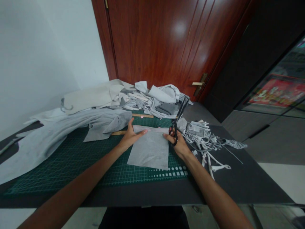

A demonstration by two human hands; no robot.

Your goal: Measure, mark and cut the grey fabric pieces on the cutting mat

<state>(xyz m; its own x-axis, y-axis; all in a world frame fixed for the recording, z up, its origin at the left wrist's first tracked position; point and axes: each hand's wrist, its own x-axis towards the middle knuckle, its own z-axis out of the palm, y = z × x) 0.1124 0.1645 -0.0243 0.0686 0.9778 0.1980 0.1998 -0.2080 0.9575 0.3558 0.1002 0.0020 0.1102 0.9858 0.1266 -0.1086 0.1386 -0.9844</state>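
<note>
A square of grey fabric [149,149] with a striped band along its top edge lies on a green cutting mat [71,162]. My left hand [130,135] rests flat, fingers apart, on the fabric's upper left corner. My right hand [177,143] touches the fabric's upper right corner and holds black-handled scissors [177,119] by the handles, with the blades pointing up and away, off the fabric. A wooden ruler [118,133] is partly hidden under the fabric and a large grey garment [59,136].
Crumpled pale fabric pieces [152,98] are heaped at the back against a wall and a reddish wooden door [162,41]. A tangle of grey fabric strips [202,138] lies on the dark table [228,184] to the right of the mat.
</note>
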